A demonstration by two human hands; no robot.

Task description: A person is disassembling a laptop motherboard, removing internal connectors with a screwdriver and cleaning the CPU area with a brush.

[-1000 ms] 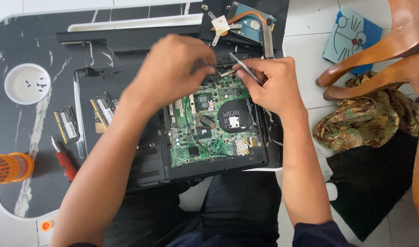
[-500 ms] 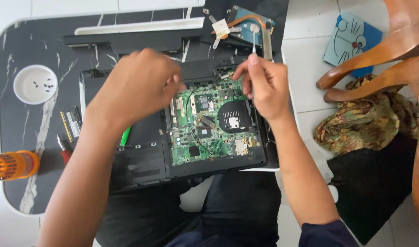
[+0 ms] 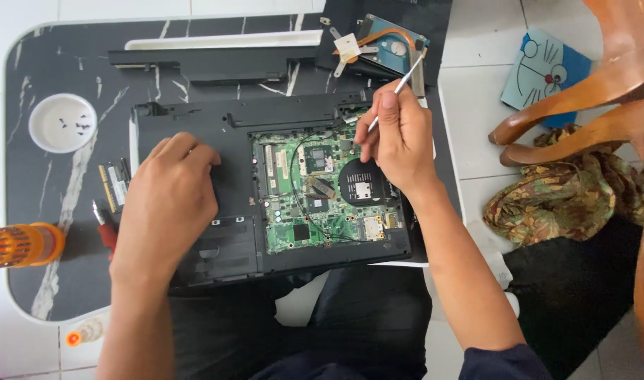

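Left hand [image 3: 168,200] flat on laptop [image 3: 195,127], gripping nothing; right hand [image 3: 399,137] pinching thin metal tool [image 3: 399,88] over circuit board [image 3: 322,190] near top edge; bare tabletop [image 3: 61,77] leftward.

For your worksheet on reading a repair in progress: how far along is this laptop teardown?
Done: the bottom cover is off, the green circuit board lies exposed, small screws sit in the white dish, and memory sticks lie beside the laptop. In hand: the right hand holds a thin metal tool at the board's upper edge; the left hand rests flat on the case. Left: the board is not yet lifted out.
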